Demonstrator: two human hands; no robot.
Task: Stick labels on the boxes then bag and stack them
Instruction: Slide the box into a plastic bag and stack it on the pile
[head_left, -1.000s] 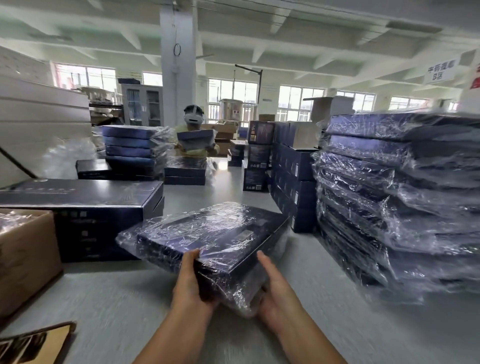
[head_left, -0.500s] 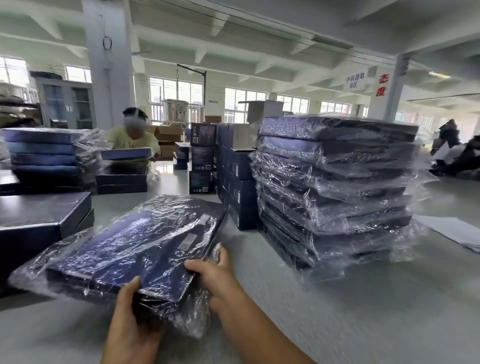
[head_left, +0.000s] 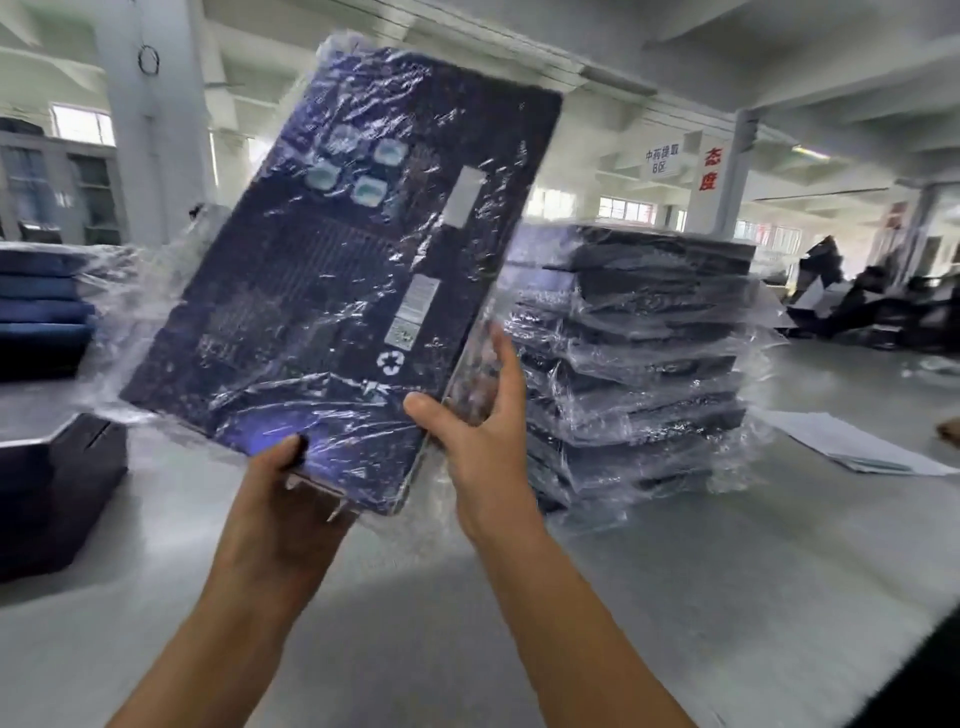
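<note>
A flat dark blue box in a clear plastic bag (head_left: 332, 270) is raised in front of me, tilted steeply with its labelled underside facing me. A white label (head_left: 464, 196) and smaller stickers show through the plastic. My left hand (head_left: 283, 499) grips the box's bottom edge, thumb on its face. My right hand (head_left: 475, 441) holds the lower right corner, fingers curled round the right edge. To the right stands a tall stack of bagged boxes (head_left: 639, 364) on the grey table (head_left: 675, 597).
A dark box (head_left: 57, 483) sits on the table at the left, with blue bagged boxes (head_left: 41, 306) behind it. White paper sheets (head_left: 852, 441) lie to the right of the stack. A white pillar (head_left: 150, 119) rises at the back left.
The bagged box has been lifted off the table and tipped up, its labelled face toward me. Both hands rose with it, and my view has swung right toward the stack.
</note>
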